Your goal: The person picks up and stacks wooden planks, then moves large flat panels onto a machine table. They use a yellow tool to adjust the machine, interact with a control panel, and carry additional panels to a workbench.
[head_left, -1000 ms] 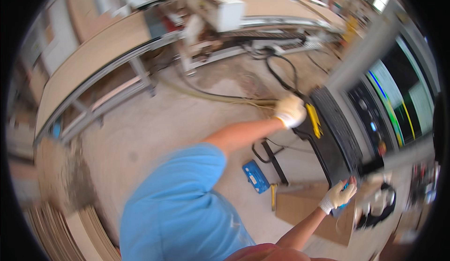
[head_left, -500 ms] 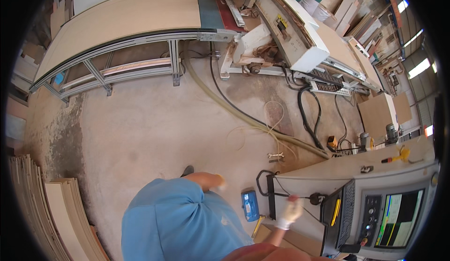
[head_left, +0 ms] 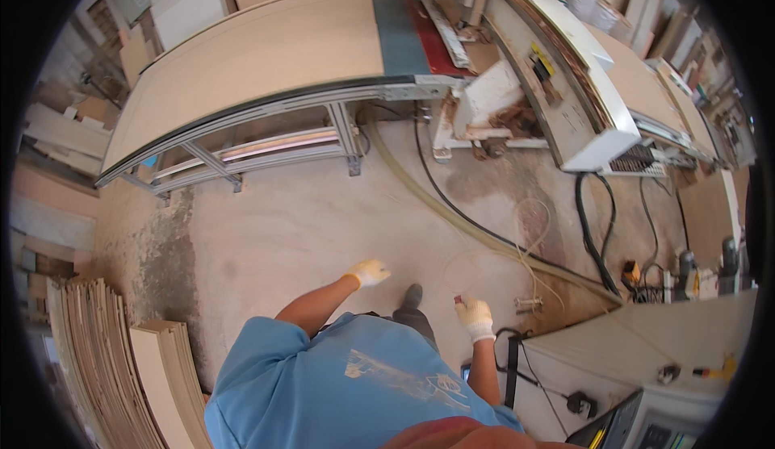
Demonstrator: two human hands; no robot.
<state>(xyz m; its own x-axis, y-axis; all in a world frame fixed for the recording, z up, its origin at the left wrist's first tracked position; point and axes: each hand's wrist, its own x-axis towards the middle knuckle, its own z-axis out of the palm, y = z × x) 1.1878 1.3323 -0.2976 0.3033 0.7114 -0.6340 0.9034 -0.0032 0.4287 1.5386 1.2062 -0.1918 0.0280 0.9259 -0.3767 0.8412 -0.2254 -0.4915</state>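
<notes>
My left hand (head_left: 370,272), in a pale work glove, hangs over the concrete floor in front of my body. Its fingers look loosely apart, with nothing visible in them. Further right, my right hand (head_left: 476,320) wears a similar glove and is closed around a small red object (head_left: 458,299); only its tip sticks out, so its kind is unclear. On the floor just beyond that hand lie metal wrenches (head_left: 529,302), not touched by it. My shoe (head_left: 413,296) shows between the two hands.
A long board-topped table (head_left: 258,54) leads to a machine (head_left: 557,86) at the back. A thick hose (head_left: 452,219) and black cables (head_left: 593,215) cross the floor. Stacked boards (head_left: 169,376) stand at left, a grey cabinet (head_left: 630,352) with a yellow-handled tool (head_left: 718,371) at right.
My view has turned toward the right, so the cabinet and laptop slide rightward and lower. My left hand has swung forward into sight. My right hand, still with the red object, has moved forward, away from the laptop.
</notes>
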